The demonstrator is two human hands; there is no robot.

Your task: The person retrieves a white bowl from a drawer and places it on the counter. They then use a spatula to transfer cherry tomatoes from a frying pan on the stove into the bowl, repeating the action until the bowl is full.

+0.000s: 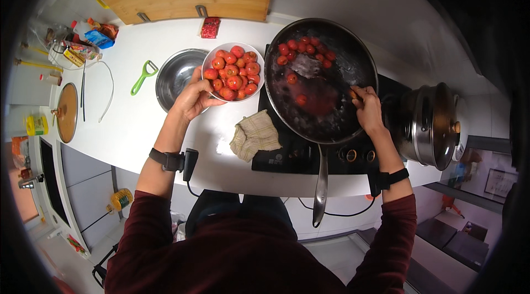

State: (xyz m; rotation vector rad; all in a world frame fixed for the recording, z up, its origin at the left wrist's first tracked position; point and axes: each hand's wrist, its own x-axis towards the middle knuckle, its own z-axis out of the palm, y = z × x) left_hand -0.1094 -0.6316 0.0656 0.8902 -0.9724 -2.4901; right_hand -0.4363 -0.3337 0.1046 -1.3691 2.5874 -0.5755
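My left hand (194, 97) grips the side of a white bowl (208, 60), thumb at its rim. The bowl is heaped with small red round fruits (234, 70) that look like hawthorns, and is held beside the wok's left rim. A large dark wok (281, 112) sits on the black cooktop with dark liquid inside. Several red fruits (309, 46) cluster at its far side and a couple lie apart. My right hand (369, 107) is over the wok's right edge, fingers closed; a short brown piece shows at the fingertips, its kind unclear.
A steel basin (165, 87) stands behind the bowl, with a green peeler (144, 77) to its left. A folded cloth (255, 135) lies beside the cooktop (287, 160). The wok's long handle (321, 189) sticks out past the counter edge. A lidded steel pot (425, 125) stands right.
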